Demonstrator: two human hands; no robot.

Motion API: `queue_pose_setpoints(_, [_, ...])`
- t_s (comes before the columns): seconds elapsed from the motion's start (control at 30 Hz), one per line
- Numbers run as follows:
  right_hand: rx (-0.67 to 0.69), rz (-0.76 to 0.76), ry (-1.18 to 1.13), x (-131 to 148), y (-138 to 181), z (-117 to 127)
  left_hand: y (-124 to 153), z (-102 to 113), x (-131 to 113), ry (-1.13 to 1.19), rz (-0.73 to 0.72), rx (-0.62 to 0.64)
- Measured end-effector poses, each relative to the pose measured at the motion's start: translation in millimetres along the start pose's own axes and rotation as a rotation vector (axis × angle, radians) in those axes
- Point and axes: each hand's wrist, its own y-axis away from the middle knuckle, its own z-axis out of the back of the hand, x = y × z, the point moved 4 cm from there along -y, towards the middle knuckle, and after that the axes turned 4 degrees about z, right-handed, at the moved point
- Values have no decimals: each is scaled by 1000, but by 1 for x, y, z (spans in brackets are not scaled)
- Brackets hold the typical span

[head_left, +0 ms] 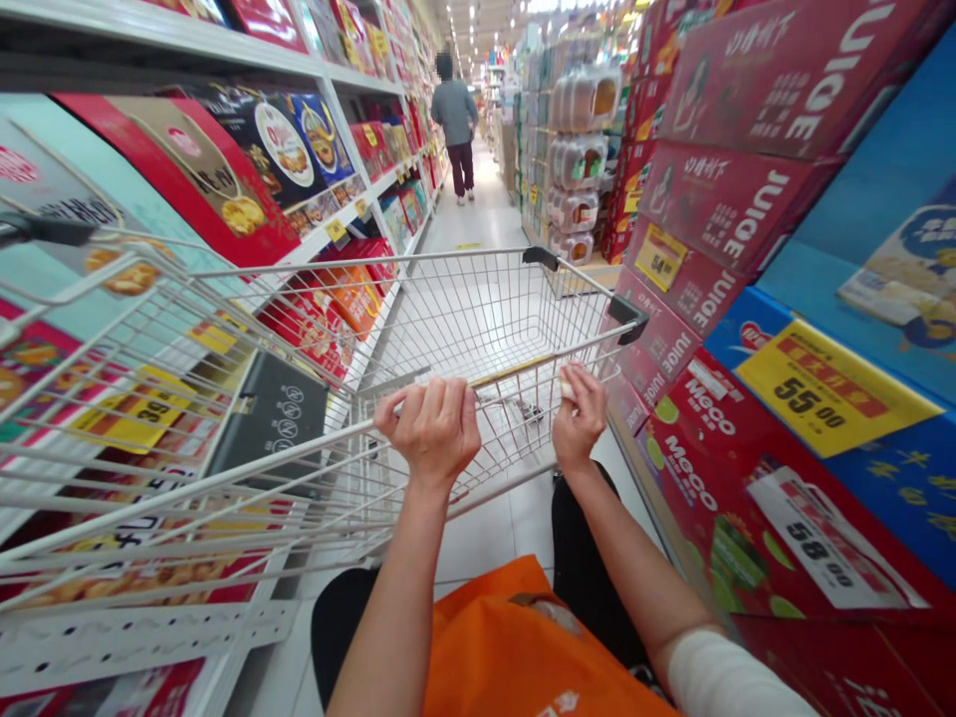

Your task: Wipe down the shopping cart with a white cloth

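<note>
Both hands are on a wire shopping cart [463,256] in a supermarket aisle. The left hand [433,426] is curled over the handle bar [515,370], fingers wrapped over the top and knuckles towards the far end of the aisle. The right hand [579,416] grips the same bar close to its right end, fingers folded round it with something small and pale showing at the fingertips; what it is cannot be told. The two hands sit near each other, with a short stretch of yellowish bar bare between them.

The cart stands straight ahead of the person, its basket reaching away down the middle of the tiled floor [485,214]. At near left more wire frame fans out, with a black panel [273,413] printed with white symbols just left of the left hand. An orange cloth [508,647] lies across the person's front, below both forearms.

Shelves [224,60] of boxed biscuits run along the left side. On the right are stacked red juice cartons [732,199], and a blue box carries a yellow price tag [822,388]. Packs of clear jars [583,149] are piled farther along on the right. Far down the aisle another person [454,115] in a grey top stands with their back turned
</note>
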Motion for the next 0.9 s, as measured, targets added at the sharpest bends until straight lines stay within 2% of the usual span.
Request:
queue_pose_setpoints(0.07, [103,113,-88,16,6,-5,1,0,1,6,-1,0])
queue_pose_setpoints(0.13, [163,152,-131,21,10,-7,1,1,2,18,6,5])
queue_pose_setpoints(0.23, [68,16,-36,8,7,-4,1,2,0,14,0,25])
queue_pose_setpoints(0.33, [-41,-91,36,5,8,-4,2,3,-2,11,19,-15])
queue_pose_setpoints(0.4, [-19,-56,1,17,13,-8,3,3,-3,40,43,-54])
queue_pose_setpoints(0.53, [159,128,-117,41,21,-16,9,0,-1,103,85,-47])
queue_pose_setpoints(0.6, [135,113,-83,36,17,-13,13,-1,0,133,88,0])
queue_pose_setpoints(0.73, [-12,-34,8,27,11,-8,20,1,-1,157,70,48])
queue_pose_setpoints(0.8, [5,-27,-24,37,16,-11,26,3,-4,157,65,48])
queue_pose_setpoints(0.9, [115,81,-94,56,25,-17,43,11,0,142,116,-9])
